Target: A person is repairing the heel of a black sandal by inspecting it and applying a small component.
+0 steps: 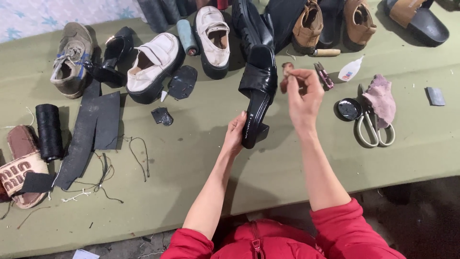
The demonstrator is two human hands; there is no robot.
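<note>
One sandal: black heeled sandal (258, 91) held above the green worktop (201, 158), sole side tilted up, likely for inspection.
Left hand (235, 134): grip closed around the heel end, steadying it.
Right hand (302, 96): fingers pinched, apparently on something small; what, cannot tell.
Nearby: scissors (371, 127), glue bottle (350, 69), thread spool (49, 130).
</note>
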